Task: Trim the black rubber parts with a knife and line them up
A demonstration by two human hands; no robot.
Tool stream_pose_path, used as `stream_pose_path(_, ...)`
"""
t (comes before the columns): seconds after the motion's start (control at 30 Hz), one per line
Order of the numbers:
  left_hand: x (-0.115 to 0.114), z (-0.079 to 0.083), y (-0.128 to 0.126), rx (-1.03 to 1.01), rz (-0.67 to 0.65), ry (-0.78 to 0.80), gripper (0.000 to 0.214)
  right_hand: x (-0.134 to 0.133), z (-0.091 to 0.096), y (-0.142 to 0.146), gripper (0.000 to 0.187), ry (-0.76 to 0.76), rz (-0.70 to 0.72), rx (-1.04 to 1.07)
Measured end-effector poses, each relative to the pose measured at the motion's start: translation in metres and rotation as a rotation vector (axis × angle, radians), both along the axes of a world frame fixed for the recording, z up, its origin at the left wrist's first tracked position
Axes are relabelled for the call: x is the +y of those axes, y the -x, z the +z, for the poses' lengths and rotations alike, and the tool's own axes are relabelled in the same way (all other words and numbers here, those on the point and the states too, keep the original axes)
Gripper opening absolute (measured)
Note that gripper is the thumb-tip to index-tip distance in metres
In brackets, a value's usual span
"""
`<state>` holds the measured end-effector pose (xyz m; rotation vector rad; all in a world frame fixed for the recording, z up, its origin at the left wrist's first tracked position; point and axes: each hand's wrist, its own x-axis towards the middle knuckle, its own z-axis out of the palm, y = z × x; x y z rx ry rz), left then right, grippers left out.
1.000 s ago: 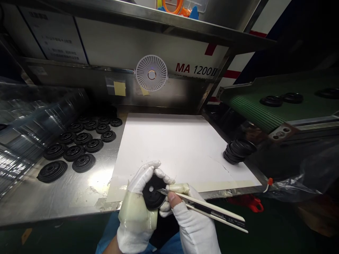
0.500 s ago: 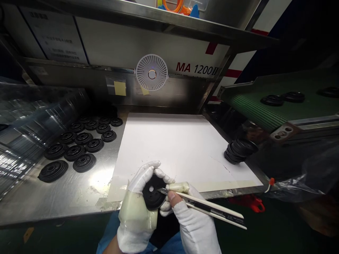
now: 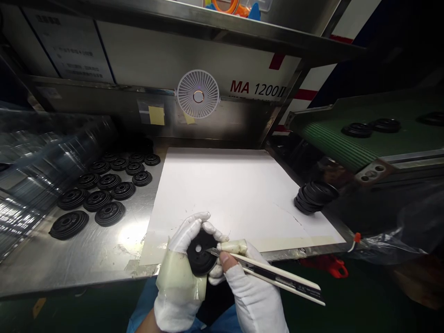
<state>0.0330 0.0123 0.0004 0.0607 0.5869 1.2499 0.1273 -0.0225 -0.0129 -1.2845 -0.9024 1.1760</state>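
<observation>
My left hand (image 3: 182, 268), in a white glove with yellowish tape round it, is closed on a round black disc (image 3: 201, 263) with a small hole near its middle. My right hand (image 3: 253, 286), gloved too with the thumb tip bare, grips a white-and-black utility knife (image 3: 277, 276). The knife's blade lies over the disc's face, its tip close to the hole; whether it touches cannot be told. Both hands are at the near edge of a white sheet (image 3: 222, 185). Some right-hand fingers are hidden behind the knife and disc.
Several black discs (image 3: 109, 213) lie in rows on the metal table at left, beside clear plastic trays (image 3: 45, 171). A leaning stack of black discs (image 3: 314, 196) stands at the sheet's right. More discs sit on a green conveyor (image 3: 333, 134). A fan (image 3: 198, 95) faces me.
The handle end of the utility knife has dipped slightly. Both hands keep almost the same place, and the disc stays in my left hand.
</observation>
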Motion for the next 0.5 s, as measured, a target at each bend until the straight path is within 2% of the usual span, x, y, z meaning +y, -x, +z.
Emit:
stream_pose_path(0.2,0.002,-0.004,0.0,-0.011,-0.037,-0.018,0.017,0.0,-0.004,0.0,0.028,0.013,0.024,0.068)
stream_pose_path(0.33,0.001,-0.005,0.002,0.092,-0.012,-0.087,0.032,0.004,-0.005,0.002,0.022,-0.055,-0.03,0.154)
stream_pose_path(0.43,-0.001,-0.017,0.006,0.226,-0.055,-0.114,0.039,0.009,0.001,-0.002,0.015,-0.112,-0.058,0.288)
stream_pose_path(0.5,-0.001,-0.032,0.01,0.362,-0.117,-0.185,0.038,0.011,0.006,-0.007,0.014,-0.113,-0.013,0.386)
